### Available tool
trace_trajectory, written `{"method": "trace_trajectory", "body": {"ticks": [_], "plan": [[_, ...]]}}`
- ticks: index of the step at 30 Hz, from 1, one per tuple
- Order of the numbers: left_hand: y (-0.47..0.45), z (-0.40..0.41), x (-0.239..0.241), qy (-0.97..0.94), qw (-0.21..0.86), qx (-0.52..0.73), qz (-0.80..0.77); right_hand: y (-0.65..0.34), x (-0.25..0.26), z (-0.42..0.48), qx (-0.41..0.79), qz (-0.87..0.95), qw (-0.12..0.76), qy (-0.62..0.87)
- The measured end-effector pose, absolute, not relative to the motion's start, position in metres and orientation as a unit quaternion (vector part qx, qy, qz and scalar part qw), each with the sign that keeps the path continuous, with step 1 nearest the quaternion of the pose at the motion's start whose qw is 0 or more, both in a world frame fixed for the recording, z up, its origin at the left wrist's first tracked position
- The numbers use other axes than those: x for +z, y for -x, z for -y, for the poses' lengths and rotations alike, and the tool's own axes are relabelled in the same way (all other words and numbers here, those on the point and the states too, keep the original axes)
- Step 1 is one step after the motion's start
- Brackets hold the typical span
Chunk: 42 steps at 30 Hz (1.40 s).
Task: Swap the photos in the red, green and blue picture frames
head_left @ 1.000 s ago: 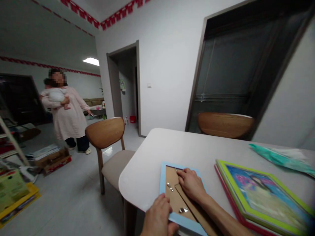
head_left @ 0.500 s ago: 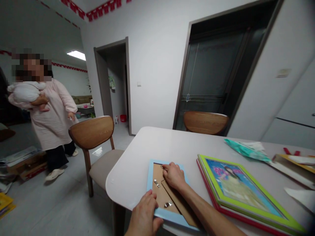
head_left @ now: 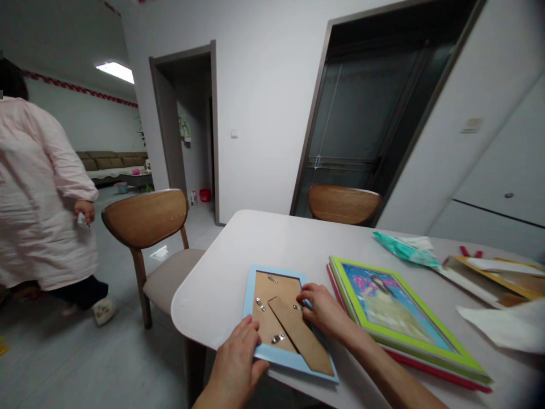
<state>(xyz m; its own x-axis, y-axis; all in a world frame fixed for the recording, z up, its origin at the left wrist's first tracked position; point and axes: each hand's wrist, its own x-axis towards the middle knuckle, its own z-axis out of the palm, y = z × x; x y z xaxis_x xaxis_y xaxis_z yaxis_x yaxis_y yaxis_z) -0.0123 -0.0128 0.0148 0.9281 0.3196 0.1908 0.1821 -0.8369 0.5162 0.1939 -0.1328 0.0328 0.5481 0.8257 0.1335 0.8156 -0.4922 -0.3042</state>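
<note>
A light blue picture frame lies face down on the white table. Its brown backing board faces up, with a stand leg slanting across it. Several small metal clips show around the board, among them a top clip and a lower clip. My left hand grips the near left corner, thumb along the near edge and fingers on the left side. With bent fingers my right hand works at the right-hand clip, its fingertips partly hiding that spot.
To the right, a lime-green framed picture rests on a red one. Beyond lie a teal-and-white packet, an opened cardboard box and white paper. Wooden chairs flank the table. A person in pink stands at far left.
My right hand has moved from the top clip to the clip on the right side. My left hand stays at the corner. The person at left is nearer the view's edge.
</note>
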Motion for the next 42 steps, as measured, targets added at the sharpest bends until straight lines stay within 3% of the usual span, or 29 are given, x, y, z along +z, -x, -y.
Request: {"method": "trace_trajectory", "body": {"ticks": [8, 17, 22, 26, 30, 32, 38, 42], "plan": [[0.015, 0.014, 0.019, -0.946, 0.258, 0.142, -0.132, -0.172, 0.032, 0.127, -0.040, 0.464, 0.174, 0.868], [0.018, 0.015, 0.014, -0.929, 0.302, 0.173, -0.129, -0.137, 0.032, 0.133, 0.040, 0.461, 0.229, 0.856], [0.010, 0.016, 0.024, -0.857, 0.427, 0.231, -0.170, -0.142, 0.058, 0.128, 0.042, 0.432, 0.251, 0.865], [-0.002, 0.009, 0.039, -0.724, 0.605, 0.270, -0.193, -0.125, 0.089, 0.119, 0.028, 0.433, 0.276, 0.858], [0.003, -0.019, 0.039, -0.610, 0.700, 0.295, -0.226, -0.123, 0.084, 0.118, 0.030, 0.459, 0.339, 0.821], [0.014, -0.038, 0.031, -0.620, 0.676, 0.300, -0.263, -0.133, 0.067, 0.127, 0.016, 0.432, 0.329, 0.840], [0.045, -0.085, 0.008, -0.694, 0.535, 0.314, -0.365, -0.161, 0.018, 0.154, -0.025, 0.342, 0.189, 0.920], [0.047, -0.096, 0.008, -0.739, 0.456, 0.328, -0.373, -0.166, 0.018, 0.152, -0.021, 0.319, 0.207, 0.925]]}}
